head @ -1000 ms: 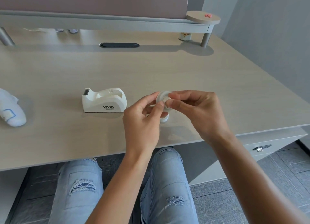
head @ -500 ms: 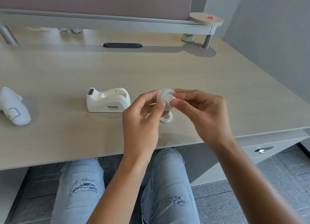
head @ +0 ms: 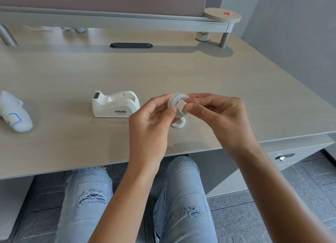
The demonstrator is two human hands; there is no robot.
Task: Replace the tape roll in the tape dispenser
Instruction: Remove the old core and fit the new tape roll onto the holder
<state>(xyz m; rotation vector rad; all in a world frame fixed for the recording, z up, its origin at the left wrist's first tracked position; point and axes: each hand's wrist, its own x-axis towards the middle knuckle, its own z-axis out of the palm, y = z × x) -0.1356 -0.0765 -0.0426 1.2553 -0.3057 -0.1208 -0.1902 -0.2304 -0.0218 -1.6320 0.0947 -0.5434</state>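
Note:
A white tape roll [head: 177,100] is held above the desk between both hands. My left hand [head: 151,124] pinches its left rim with thumb and forefinger. My right hand [head: 218,115] grips its right side, and a short flap of tape [head: 181,105] sticks out at my right thumb. Directly below, a smaller white ring [head: 178,124] lies flat on the desk, partly hidden by my hands. The white tape dispenser [head: 116,104], marked VIVID, stands to the left with its cradle holding no roll and its cutter facing left.
A white wrapped object with a blue outline [head: 14,113] lies at the desk's left edge. A dark oval cable slot [head: 131,45] sits further back. A raised shelf [head: 118,21] crosses the back, a small jar [head: 201,36] under its right end. My knees are under the desk's front edge.
The roll has been turned slightly in my hands and a flap of tape now stands out at my right thumb. The view has shifted a little; the dispenser has not moved.

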